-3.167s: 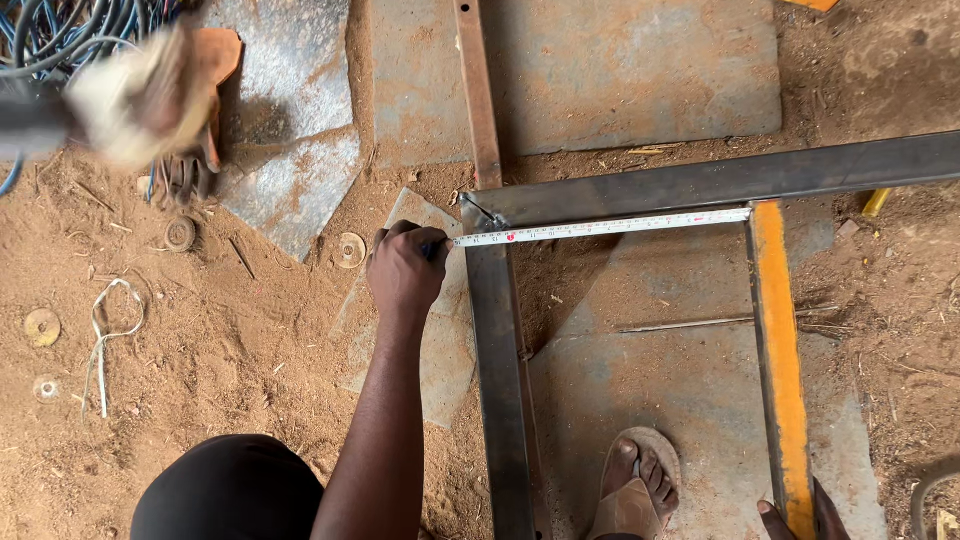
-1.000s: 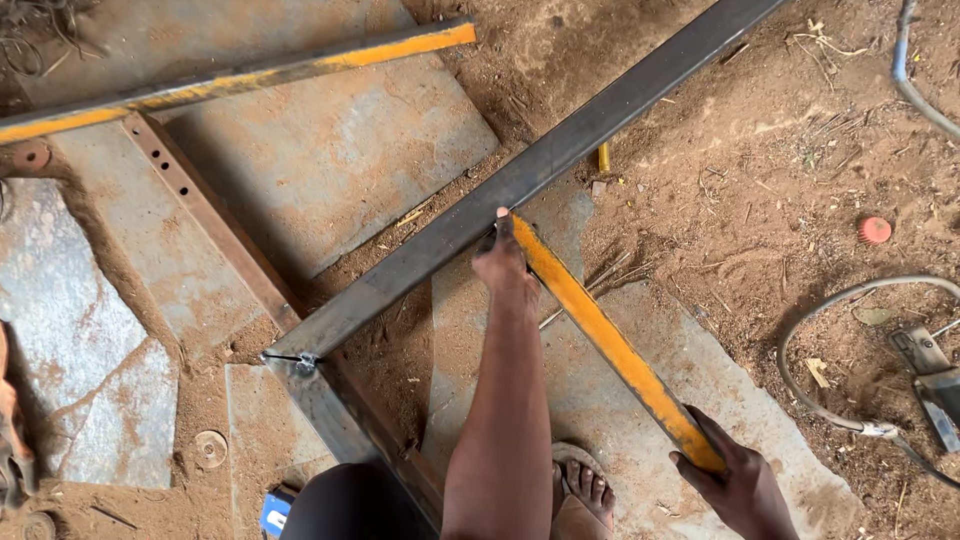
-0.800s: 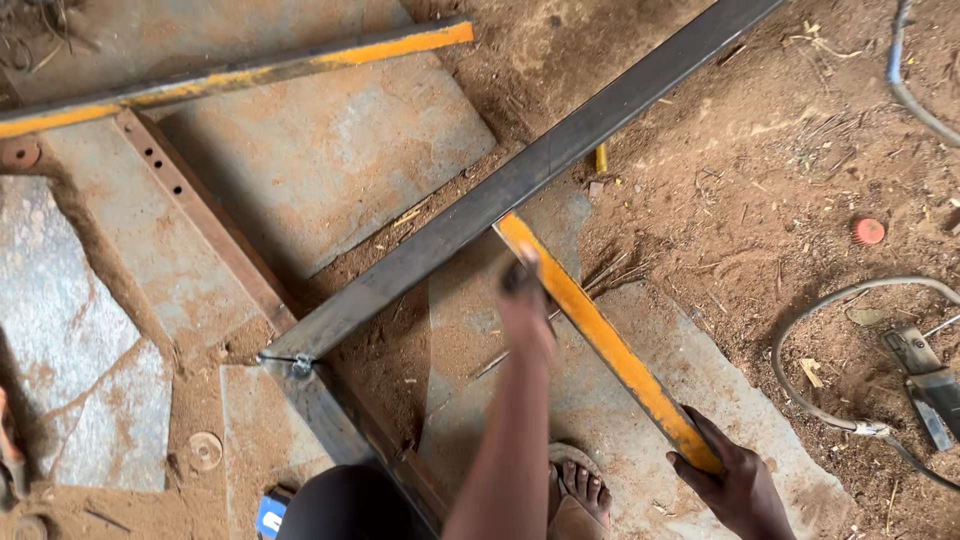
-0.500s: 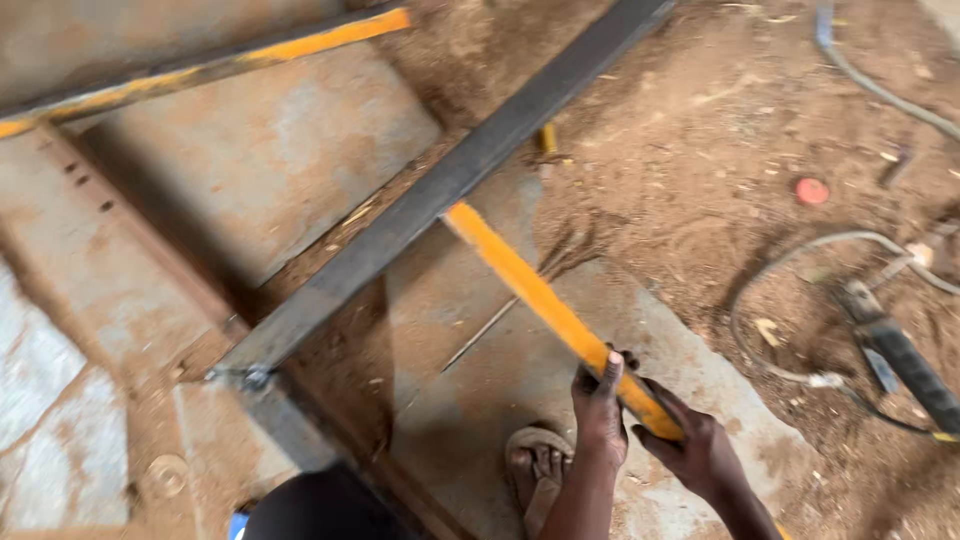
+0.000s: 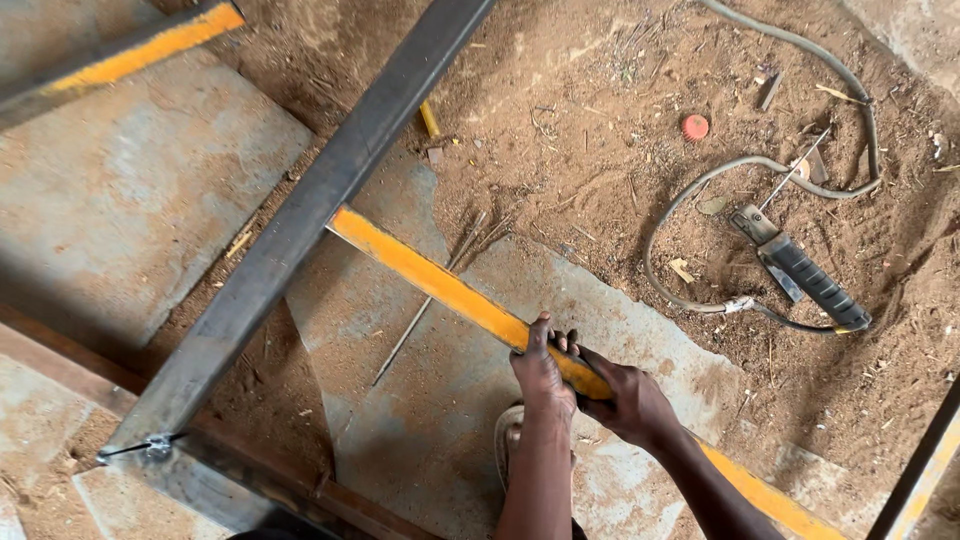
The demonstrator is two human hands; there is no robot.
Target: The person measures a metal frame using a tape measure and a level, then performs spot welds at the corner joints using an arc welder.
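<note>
Since a second ago my left hand [image 5: 543, 372] has slid down to join my right hand [image 5: 630, 402], both clamped around the yellow-painted steel bar [image 5: 440, 283] butting the rusty dark square tube [image 5: 310, 215].

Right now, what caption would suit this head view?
Both hands, left hand and right hand, grip a yellow metal bar butted against a dark steel tube.

The floor [image 5: 600, 90] is reddish sandy dirt with flat concrete slabs [image 5: 130, 200] at left and bottom centre. On the dirt at right lie a looping cable [image 5: 700, 190] with a black-handled electrode holder [image 5: 810, 280]; a small red cap [image 5: 695, 127] lies upper right.
</note>
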